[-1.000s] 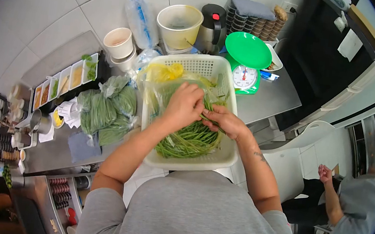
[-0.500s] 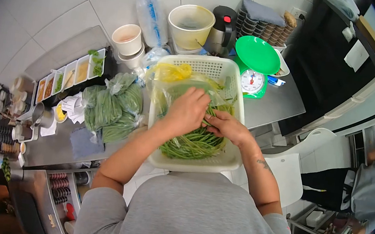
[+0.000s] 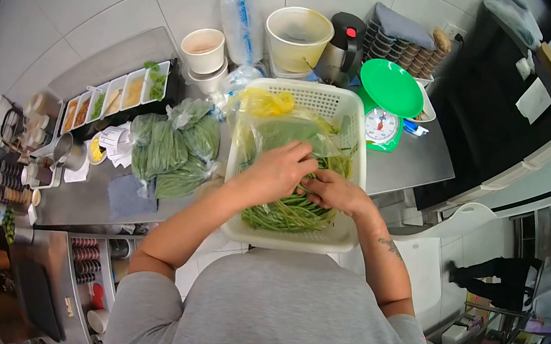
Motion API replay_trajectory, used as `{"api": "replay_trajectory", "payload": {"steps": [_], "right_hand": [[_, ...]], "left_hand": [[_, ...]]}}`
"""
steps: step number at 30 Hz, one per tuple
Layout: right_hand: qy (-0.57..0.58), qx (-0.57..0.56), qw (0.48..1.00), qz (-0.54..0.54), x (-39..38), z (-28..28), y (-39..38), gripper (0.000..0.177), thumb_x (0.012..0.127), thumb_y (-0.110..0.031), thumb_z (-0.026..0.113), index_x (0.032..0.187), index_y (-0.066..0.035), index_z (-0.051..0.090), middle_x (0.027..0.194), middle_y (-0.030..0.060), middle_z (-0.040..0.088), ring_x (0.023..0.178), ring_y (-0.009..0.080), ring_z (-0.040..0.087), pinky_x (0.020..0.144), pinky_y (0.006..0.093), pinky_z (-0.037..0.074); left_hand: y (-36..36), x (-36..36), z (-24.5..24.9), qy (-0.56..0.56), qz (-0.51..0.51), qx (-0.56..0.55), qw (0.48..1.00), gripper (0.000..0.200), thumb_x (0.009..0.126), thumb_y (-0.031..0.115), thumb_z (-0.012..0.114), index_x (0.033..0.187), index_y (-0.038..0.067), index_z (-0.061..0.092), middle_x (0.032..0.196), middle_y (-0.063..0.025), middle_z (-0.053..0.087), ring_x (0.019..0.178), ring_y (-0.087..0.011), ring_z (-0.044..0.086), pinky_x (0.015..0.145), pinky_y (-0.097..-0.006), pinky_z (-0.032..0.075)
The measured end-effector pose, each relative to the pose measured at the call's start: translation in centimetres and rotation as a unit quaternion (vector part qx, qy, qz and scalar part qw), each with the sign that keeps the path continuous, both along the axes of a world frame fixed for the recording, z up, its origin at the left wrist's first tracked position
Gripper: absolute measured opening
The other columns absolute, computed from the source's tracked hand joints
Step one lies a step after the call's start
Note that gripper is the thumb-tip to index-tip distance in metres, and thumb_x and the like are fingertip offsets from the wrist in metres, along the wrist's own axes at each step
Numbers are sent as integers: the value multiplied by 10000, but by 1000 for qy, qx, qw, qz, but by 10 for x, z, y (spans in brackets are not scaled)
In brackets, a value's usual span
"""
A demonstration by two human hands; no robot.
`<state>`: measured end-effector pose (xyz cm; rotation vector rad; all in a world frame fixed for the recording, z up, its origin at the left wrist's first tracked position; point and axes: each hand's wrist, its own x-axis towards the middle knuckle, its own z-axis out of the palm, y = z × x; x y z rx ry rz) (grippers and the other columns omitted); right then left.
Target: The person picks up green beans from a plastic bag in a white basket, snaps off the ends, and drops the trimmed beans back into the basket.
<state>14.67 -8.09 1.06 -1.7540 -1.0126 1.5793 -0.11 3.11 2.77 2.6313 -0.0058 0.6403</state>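
A white perforated basket (image 3: 232,228) in front of me holds long thin green vegetable stalks (image 3: 280,215). Clear plastic bags with a yellow part (image 3: 273,101) lie over its far side. My left hand (image 3: 283,170) is over the middle of the basket, its fingers curled down onto the stalks. Close beside it, my right hand (image 3: 334,193) pinches some stalks between thumb and fingers. The two hands' fingertips nearly meet, and what lies between them is partly hidden.
Filled bags of green vegetables (image 3: 176,151) lie left of the basket, by a tray of garnish tubs (image 3: 113,98). A green scale (image 3: 391,90), a tub (image 3: 298,38) and a metal jug (image 3: 342,48) stand behind. A white chair (image 3: 421,263) and another person (image 3: 506,282) are at right.
Both hands stay over the stalks, with small finger movements and the left hand slightly lower. The view has shifted, so the counter items appear further right. The person at right has changed position.
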Motion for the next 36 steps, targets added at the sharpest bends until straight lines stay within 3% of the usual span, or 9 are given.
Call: {"api": "replay_trajectory", "payload": {"steps": [3,6,9,12,18,25,30,34,36], "right_hand": [[29,78,996,-28,-2,-7,-5,279,946,-249,460,981,4,572,809,67,622,669,138,523,643,273,449],[-119,114,986,10,1,-8,0,308,941,-257,448,964,34,548,794,138,631,707,227,577,687,328,467],[-282,204,937,7,-9,-10,0,333,938,-264,445,989,54,529,819,192,633,764,274,605,725,359,472],[-225,193,955,28,-22,4,-12,350,944,-286,453,1006,52,522,841,198,640,800,272,618,745,354,475],[24,96,992,-80,-15,-3,-10,326,966,-283,458,1059,19,537,886,90,649,767,153,579,724,288,467],[44,109,993,32,-9,5,-2,283,978,-266,454,1101,-23,534,867,31,585,730,92,488,671,230,431],[151,125,980,-14,-20,5,3,249,984,-242,454,1045,-14,534,880,52,572,750,120,517,700,248,445],[410,224,876,-117,-6,-15,3,208,977,-219,459,1036,-29,522,930,84,576,851,197,578,808,329,483],[468,249,829,-174,0,-12,7,190,972,-210,466,1045,-41,512,938,95,578,894,232,595,855,367,491]], "left_hand": [[-2,4,-7,-69,27,-35,997,132,739,-37,585,851,21,545,850,-135,481,814,-326,529,648,-397,453],[-14,10,-14,-107,127,-16,986,111,760,-39,571,853,13,541,829,-150,478,747,-335,524,617,-400,444],[-22,16,-24,-140,217,-98,961,70,776,10,584,838,11,550,830,-175,494,740,-362,533,601,-442,442],[-5,12,-21,-161,263,-168,936,39,816,25,572,834,-1,548,815,-185,496,727,-382,526,621,-445,432],[6,-17,5,-36,101,-91,990,53,837,48,569,833,3,542,830,-153,504,791,-359,538,673,-419,442],[1,-17,-2,-6,50,-41,998,114,798,38,579,861,-12,499,846,-172,492,803,-349,529,679,-424,453],[7,3,-15,-124,249,-39,960,117,819,23,559,895,-22,483,843,-180,489,770,-365,522,665,-424,442],[13,-3,6,-185,243,-289,907,143,844,62,558,942,-33,515,841,-195,525,783,-352,544,678,-402,443],[15,-14,4,-110,218,-274,930,150,858,101,566,930,-29,538,825,-181,545,770,-331,553,681,-389,445]]}}
